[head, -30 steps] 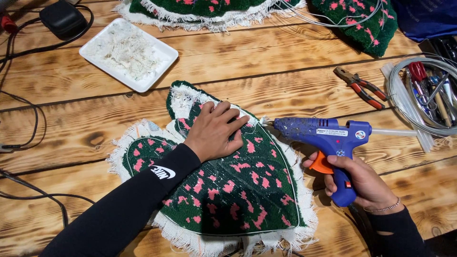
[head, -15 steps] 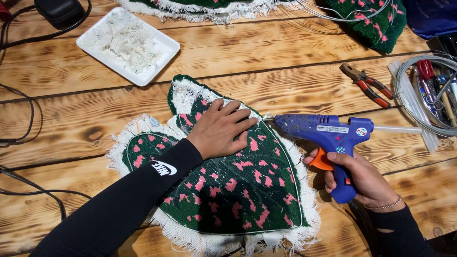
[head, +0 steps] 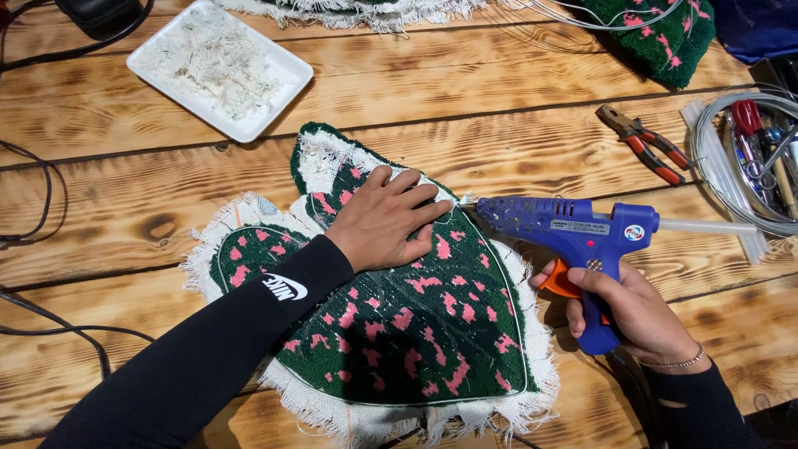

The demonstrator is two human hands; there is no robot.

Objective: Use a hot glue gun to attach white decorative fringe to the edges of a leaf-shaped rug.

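Left hand point(head: 384, 220) flat, open on green tufted piece point(head: 416, 333); right hand point(head: 636, 312) closed around blue glue gun point(head: 573, 229), nozzle at fringed edge, bare tabletop point(head: 499, 116) beyond.

tufted cloth piece point(head: 416, 324) (frayed), glossy plastic glue gun point(head: 573, 229)

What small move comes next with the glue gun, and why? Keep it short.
Probably ease the glue gun forward so glue runs along the rug piece's frayed white edge. Its nozzle already sits at that edge, just beyond the left hand's fingertips, the left hand presses the piece flat on the wooden table, and the right hand has a finger on the orange trigger.
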